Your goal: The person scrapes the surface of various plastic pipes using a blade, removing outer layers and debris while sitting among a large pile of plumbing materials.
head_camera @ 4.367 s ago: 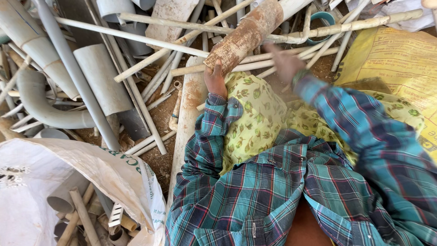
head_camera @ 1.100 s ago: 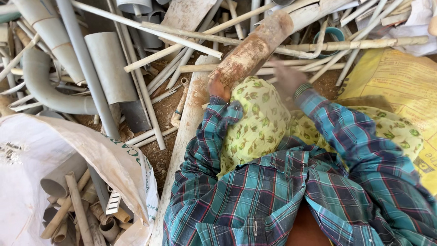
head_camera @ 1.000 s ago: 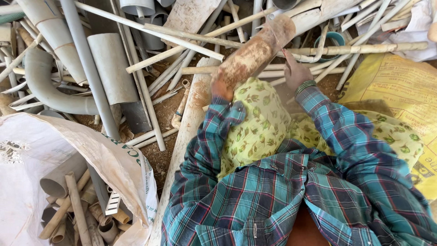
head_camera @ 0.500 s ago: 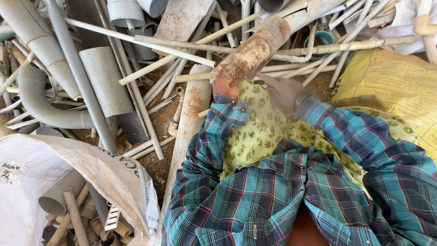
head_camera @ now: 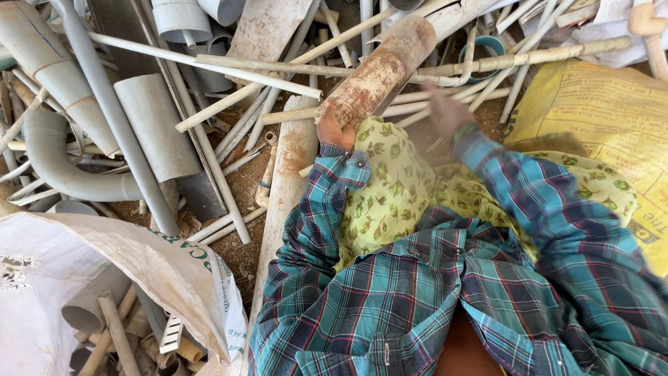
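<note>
My left hand (head_camera: 334, 130) grips the lower end of a thick, mud-crusted brown pipe (head_camera: 379, 69) that slants up and to the right over the scrap pile. My right hand (head_camera: 445, 111) is blurred just right of the pipe and apart from it. It holds nothing and its fingers look loosely apart. Both arms wear a teal plaid shirt (head_camera: 390, 299). A yellow-green leaf-print cloth (head_camera: 390, 188) lies over my lap below the pipe's end.
A heap of grey pipes (head_camera: 146, 125), a curved elbow pipe (head_camera: 62, 174) and thin white conduits (head_camera: 209, 66) fills the ground ahead. A dirty plank (head_camera: 289, 174) lies by my left arm. A white sack (head_camera: 139, 271) of pipe offcuts sits lower left, a yellow sack (head_camera: 612, 118) right.
My right hand has swung from touching the pipe's side to a spot lower and to the right, clear of it. The left hand keeps its hold on the pipe's end.
</note>
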